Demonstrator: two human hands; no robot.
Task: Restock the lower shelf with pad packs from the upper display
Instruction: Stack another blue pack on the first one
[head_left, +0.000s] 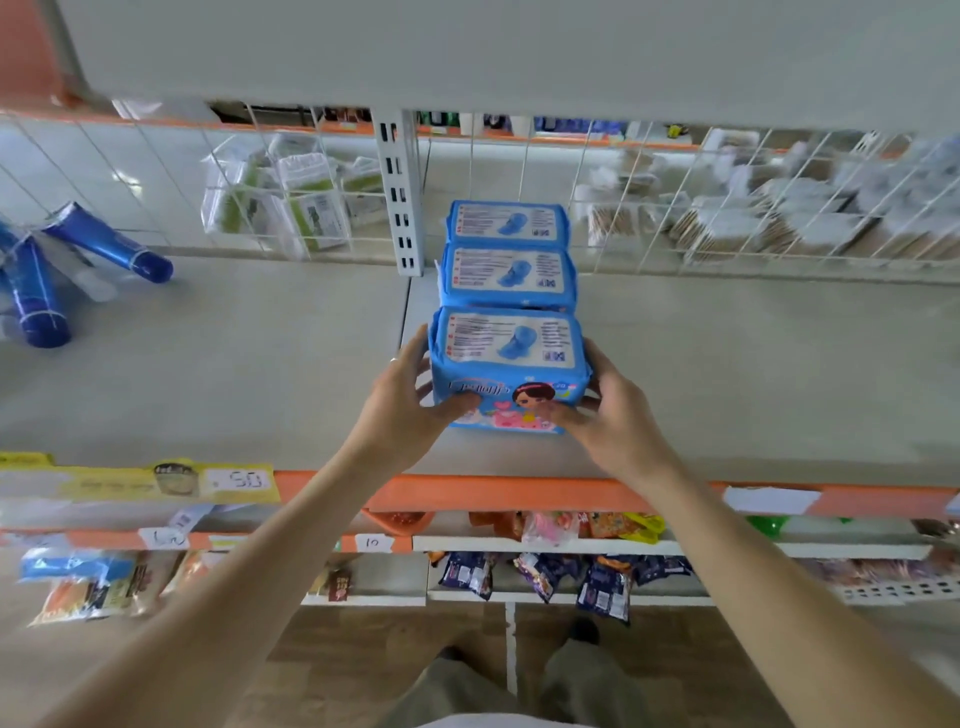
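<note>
Both hands are on the nearest pad pack (511, 364): the left hand (410, 400) cups its left side with the thumb across the front face, and the right hand (605, 410) mirrors it on the right side, fingers curled round the corner. The pack stands on the grey shelf (234, 374), a little way back from its orange front edge (519, 493).

Directly beyond the held pack, two more pad packs (508, 249) stand in a single file running back to the wire grid (727, 208), each touching the next. So three are lined up, and I'd judge the work is partway along at best, since the shelf is bare on both sides of the row. Whether this pack is being set down or taken up I cannot tell.

Far off to the left of the hands lie several blue tubes (109, 244), tipped over. Behind the grid, clear packets (291, 192) and stacked goods sit on another aisle's shelf. Below the hands, lower shelves (545, 545) hold mixed snack packets.
</note>
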